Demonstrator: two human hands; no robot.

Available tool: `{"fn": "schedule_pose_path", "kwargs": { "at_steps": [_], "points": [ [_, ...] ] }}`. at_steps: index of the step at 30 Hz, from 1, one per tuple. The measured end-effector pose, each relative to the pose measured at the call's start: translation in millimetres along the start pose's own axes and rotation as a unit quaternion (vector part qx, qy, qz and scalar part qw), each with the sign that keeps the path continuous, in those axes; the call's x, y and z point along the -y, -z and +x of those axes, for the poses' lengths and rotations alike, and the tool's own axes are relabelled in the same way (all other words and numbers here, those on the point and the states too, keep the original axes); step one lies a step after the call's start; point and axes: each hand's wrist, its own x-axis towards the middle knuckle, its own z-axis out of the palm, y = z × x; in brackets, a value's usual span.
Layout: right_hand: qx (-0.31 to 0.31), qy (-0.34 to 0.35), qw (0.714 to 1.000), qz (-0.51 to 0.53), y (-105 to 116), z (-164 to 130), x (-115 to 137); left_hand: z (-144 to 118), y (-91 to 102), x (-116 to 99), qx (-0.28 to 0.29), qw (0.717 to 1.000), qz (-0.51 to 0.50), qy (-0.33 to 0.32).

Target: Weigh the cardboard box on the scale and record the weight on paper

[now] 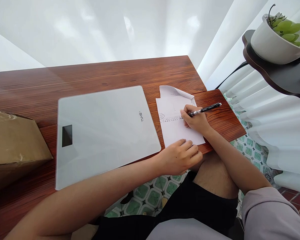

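Note:
My right hand (196, 120) is closed around a black pen (206, 109), whose tip meets the white paper (183, 133). Handwritten marks and a small oval run across the middle of the sheet, and its far edge curls up. On the sheet's near edge lies my left hand (181, 156), fingers bent, pressing it against the wooden table (115, 71); its thumb and palm are hidden. Just left of the paper is a flat white bathroom scale (107, 130) with a dark display window at its left end.
A cardboard box (15, 138) stands at the left on the table. At the upper right, a dark wavy-edged shelf (262, 71) bears a white bowl (272, 48) with green grapes (287, 30). White curtains (260, 110) hang at the right, above a green-patterned tiled floor (153, 196).

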Motion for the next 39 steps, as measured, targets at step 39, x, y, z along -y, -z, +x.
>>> {"fn": "schedule_pose_path", "kwargs": {
  "at_steps": [39],
  "points": [
    [-0.016,-0.013,0.999,-0.026,-3.4,0.9,3.1,1.2,0.4,-0.4,0.007,1.0,-0.007,0.004]
  ]
}}
